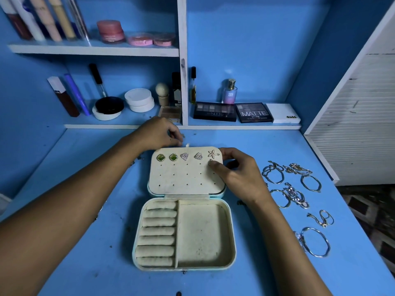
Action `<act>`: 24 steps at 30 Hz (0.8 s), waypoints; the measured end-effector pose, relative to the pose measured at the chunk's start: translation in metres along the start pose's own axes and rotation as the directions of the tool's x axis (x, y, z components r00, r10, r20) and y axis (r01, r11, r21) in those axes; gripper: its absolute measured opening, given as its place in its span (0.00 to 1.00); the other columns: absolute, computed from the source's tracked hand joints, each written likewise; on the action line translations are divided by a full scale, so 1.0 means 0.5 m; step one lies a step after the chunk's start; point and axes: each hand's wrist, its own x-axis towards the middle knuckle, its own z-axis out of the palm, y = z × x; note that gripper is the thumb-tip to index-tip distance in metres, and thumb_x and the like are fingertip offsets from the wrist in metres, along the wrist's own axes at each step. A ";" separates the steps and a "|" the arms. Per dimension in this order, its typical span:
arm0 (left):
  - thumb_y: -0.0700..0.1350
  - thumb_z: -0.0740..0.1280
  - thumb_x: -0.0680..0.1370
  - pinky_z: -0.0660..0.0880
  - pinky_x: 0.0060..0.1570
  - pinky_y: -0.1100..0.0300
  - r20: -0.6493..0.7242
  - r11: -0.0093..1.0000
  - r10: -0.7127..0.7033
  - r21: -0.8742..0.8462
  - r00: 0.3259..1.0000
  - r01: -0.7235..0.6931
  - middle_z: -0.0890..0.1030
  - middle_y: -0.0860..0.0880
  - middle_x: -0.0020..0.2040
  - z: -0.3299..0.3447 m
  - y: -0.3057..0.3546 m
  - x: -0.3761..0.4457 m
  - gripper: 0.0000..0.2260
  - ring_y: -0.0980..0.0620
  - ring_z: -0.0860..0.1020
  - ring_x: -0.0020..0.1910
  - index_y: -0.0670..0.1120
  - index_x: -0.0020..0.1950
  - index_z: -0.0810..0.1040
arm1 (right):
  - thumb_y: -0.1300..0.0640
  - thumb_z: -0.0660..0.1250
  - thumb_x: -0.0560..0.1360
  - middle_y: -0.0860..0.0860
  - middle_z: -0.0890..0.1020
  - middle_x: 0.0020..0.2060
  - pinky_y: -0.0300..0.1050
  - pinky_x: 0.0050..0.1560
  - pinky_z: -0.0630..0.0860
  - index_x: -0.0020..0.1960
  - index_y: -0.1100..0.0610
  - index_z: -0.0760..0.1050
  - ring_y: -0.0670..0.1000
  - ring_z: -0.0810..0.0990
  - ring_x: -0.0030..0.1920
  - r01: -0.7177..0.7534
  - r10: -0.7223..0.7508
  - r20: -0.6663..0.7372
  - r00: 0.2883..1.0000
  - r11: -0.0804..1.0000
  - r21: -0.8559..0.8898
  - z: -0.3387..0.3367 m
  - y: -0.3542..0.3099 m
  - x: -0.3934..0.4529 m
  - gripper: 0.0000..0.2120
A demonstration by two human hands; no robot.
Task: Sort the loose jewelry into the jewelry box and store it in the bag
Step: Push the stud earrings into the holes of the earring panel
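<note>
Jewelry box (pixel 183 210) lies open on the blue table (pixel 85 274), lid panel away from the person, tray toward them. Five earrings sit in the panel's top row, the star earring (pixel 213 154) last on the right. The right hand (pixel 234 169) rests at the panel's right edge, thumb and forefinger pinching a small stud (pixel 210 160) at the hole just below the star; this looks like the star's mate being seated. The left hand (pixel 159 133) curls at the lid's far-left corner, apparently steadying it; whether it holds anything cannot be told. Loose bracelets (pixel 299 189) lie to the right of the box, beside the right hand, so that hand is nearer for the next pick. No bag is in view.
</note>
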 end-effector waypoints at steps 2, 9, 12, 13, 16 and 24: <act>0.45 0.78 0.70 0.69 0.38 0.74 0.007 1.000 -0.015 -0.004 1.000 0.015 0.81 0.58 0.41 0.000 0.002 0.002 0.04 0.67 0.77 0.39 0.53 0.40 0.85 | 0.55 0.74 0.75 0.43 0.84 0.44 0.36 0.44 0.78 0.53 0.48 0.81 0.41 0.81 0.42 0.001 -0.001 0.000 1.000 1.000 0.003 0.001 0.000 0.000 0.07; 0.46 0.77 0.71 0.76 0.44 0.67 0.015 0.997 -0.082 -0.012 0.997 0.082 0.85 0.55 0.42 0.002 -0.001 0.009 0.02 0.65 0.79 0.41 0.50 0.42 0.87 | 0.55 0.74 0.75 0.43 0.84 0.45 0.38 0.45 0.79 0.53 0.48 0.81 0.41 0.81 0.42 -0.003 0.003 0.002 1.000 1.000 0.007 0.000 0.000 -0.001 0.08; 0.44 0.76 0.72 0.70 0.39 0.73 0.019 0.997 -0.079 -0.003 0.997 0.079 0.84 0.55 0.42 0.000 -0.004 0.011 0.02 0.69 0.76 0.39 0.48 0.45 0.86 | 0.55 0.74 0.75 0.43 0.84 0.45 0.35 0.44 0.77 0.53 0.48 0.81 0.40 0.81 0.42 -0.005 0.005 0.007 1.000 1.000 0.007 -0.001 -0.003 -0.001 0.08; 0.44 0.75 0.73 0.69 0.38 0.73 0.020 0.997 -0.078 0.005 0.997 0.078 0.83 0.55 0.42 0.000 -0.004 0.011 0.03 0.68 0.76 0.40 0.47 0.45 0.86 | 0.55 0.74 0.75 0.42 0.84 0.45 0.34 0.43 0.77 0.53 0.48 0.81 0.39 0.80 0.42 -0.004 0.004 0.009 1.000 1.000 0.008 -0.001 -0.003 -0.002 0.08; 0.44 0.74 0.74 0.68 0.37 0.74 0.031 0.997 -0.064 0.041 0.997 0.063 0.83 0.54 0.43 -0.004 -0.002 0.010 0.01 0.65 0.76 0.40 0.48 0.44 0.85 | 0.55 0.74 0.75 0.42 0.84 0.45 0.33 0.42 0.76 0.53 0.48 0.81 0.38 0.80 0.41 0.002 -0.002 0.007 1.000 1.000 0.008 -0.002 -0.004 -0.004 0.08; 0.45 0.70 0.78 0.70 0.44 0.67 0.006 0.997 -0.050 -0.051 0.999 0.050 0.82 0.55 0.47 -0.020 0.006 -0.010 0.02 0.60 0.77 0.44 0.48 0.47 0.82 | 0.55 0.73 0.76 0.43 0.83 0.44 0.35 0.44 0.77 0.55 0.46 0.80 0.41 0.79 0.41 0.059 -0.059 -0.008 0.998 0.998 0.010 -0.002 -0.005 -0.018 0.10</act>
